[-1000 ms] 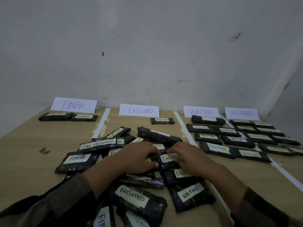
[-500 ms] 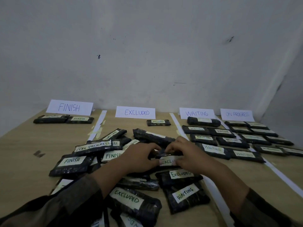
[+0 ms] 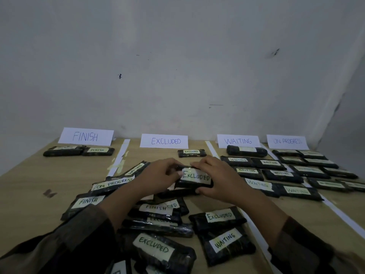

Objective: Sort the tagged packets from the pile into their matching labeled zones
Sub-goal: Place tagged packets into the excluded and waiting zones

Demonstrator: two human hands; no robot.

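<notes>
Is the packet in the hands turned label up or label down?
Label up. The held packet shows its EXCLUDED tag to the camera, with the left hand and right hand gripping its ends.

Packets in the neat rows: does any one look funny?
Yes. The back packet under the Waiting sign looks bulgier than the flat packets in front of it, and its tag shows no word I can read.

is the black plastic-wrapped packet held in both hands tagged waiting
No, the black wrapped packet gripped by the left hand and right hand bears a tag reading EXCLUDED.
</notes>
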